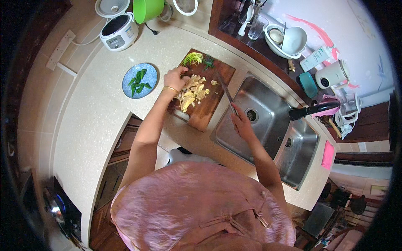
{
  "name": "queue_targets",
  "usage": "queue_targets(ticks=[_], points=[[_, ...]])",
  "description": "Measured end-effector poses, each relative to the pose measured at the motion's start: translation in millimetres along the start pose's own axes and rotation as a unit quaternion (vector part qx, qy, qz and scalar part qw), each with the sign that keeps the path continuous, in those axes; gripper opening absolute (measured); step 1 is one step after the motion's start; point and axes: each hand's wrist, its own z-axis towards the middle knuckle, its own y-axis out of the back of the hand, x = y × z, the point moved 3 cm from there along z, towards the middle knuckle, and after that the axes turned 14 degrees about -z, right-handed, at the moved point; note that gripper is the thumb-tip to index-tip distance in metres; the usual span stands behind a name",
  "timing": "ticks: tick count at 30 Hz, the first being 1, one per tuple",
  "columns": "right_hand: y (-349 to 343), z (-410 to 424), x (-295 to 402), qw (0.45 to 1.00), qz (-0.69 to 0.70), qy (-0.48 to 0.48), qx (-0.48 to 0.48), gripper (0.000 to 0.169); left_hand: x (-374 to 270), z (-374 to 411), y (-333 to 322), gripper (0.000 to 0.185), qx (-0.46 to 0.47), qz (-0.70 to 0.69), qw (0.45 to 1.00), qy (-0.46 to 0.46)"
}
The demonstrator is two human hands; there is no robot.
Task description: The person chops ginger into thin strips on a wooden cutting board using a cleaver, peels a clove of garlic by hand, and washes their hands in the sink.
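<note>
My right hand (pixel 241 122) grips a kitchen knife (pixel 225 88) by its handle, over the near edge of the sink. The blade points away from me across the right side of a wooden cutting board (pixel 205 117). My left hand (pixel 175 78), with a gold bangle on the wrist, is at the board's left edge, fingers curled beside chopped yellowish pieces (pixel 192 91) that look like ginger. Whether it pinches anything is hidden. Light green chopped stalks (pixel 192 58) and dark green chopped leaves (pixel 208 62) lie at the board's far end.
A blue plate (pixel 126 89) with green peppers or leaves is left of the board. The steel double sink (pixel 267 94) lies right, under a black faucet (pixel 314 109). A white rice cooker (pixel 121 33) stands far left. Bowls (pixel 296 40) and bottles line the raised ledge.
</note>
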Motion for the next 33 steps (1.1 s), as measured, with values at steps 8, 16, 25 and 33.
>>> queue_targets(ticks=[8, 16, 25, 33], points=[[-18, 6, 34, 0.984, 0.137, -0.106, 0.034, 0.048, -38, 10, -55, 0.056, 0.221, 0.183, 0.955, 0.078], [-70, 7, 70, 0.907, 0.382, -0.152, 0.09, 0.049, 6, 36, -42, 0.039, 0.242, -0.051, 0.968, 0.039], [-54, 15, 58, 0.883, 0.435, -0.174, -0.012, 0.02, 6, 32, -21, 0.038, 0.338, -0.147, 0.929, -0.032], [-24, 65, -3, 0.886, 0.437, -0.147, -0.042, 0.023, -62, -17, -20, 0.044, 0.237, 0.031, 0.936, -0.257]])
